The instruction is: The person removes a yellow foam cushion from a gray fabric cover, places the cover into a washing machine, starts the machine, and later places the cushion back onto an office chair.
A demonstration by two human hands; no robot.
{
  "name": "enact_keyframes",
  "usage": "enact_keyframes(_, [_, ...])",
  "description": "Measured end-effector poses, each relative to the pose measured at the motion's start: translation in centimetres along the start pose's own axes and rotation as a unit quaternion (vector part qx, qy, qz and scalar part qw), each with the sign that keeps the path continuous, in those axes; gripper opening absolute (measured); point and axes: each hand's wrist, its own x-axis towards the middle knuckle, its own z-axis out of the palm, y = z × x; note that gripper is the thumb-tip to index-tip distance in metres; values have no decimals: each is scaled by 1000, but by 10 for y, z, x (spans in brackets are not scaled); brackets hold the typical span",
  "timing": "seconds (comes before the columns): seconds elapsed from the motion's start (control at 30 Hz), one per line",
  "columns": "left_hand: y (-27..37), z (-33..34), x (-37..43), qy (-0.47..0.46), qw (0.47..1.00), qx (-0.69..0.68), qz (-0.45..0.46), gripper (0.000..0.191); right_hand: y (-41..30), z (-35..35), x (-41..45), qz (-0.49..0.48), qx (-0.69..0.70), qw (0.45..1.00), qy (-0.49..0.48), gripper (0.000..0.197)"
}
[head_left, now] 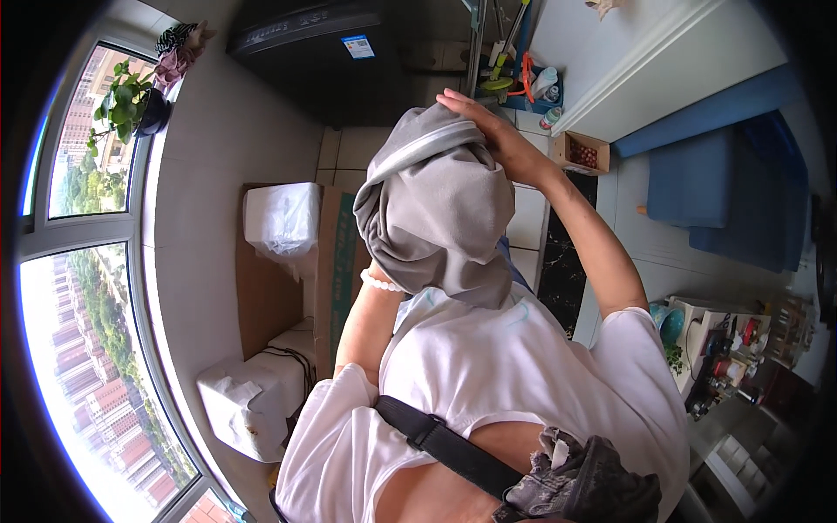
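Observation:
A bundled grey cloth (444, 202), with a pale strip along its upper fold, is held up before my chest. My right hand (500, 137) lies along the cloth's upper right edge, fingers stretched over the top and thumb hidden. My left wrist (382, 280), with a white bead bracelet (381, 282), passes under the cloth's lower left side. The cloth hides my left hand, so its fingers cannot be seen.
Windows (98, 353) line the left wall, with a potted plant (152, 111) on the sill. Below stand a cardboard box (337, 261) and white wrapped packages (245, 408). Ahead are a black appliance (307, 59), a blue bin (523, 101) with cleaning tools and a small carton (598, 162). A blue sofa (693, 183) stands right.

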Motion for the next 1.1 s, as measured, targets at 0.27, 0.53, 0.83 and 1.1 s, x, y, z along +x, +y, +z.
enact_keyframes(0.27, [-10, 55, 63, 54, 998, 2, 27, 38, 46, -100, 90, 177, 219, 958, -60, 26])
enact_keyframes(0.53, [-11, 80, 81, 124, 991, 7, 57, 37, 131, -120, 127, 280, 305, 896, -159, 23])
enact_keyframes(0.83, [8, 59, 93, 173, 981, 20, 89, 35, 96, -137, 98, 253, 334, 823, -384, 64])
enact_keyframes(1.1, [6, 57, 127, 162, 984, 42, 66, 34, 120, -154, 100, 257, 589, 744, -182, 31])
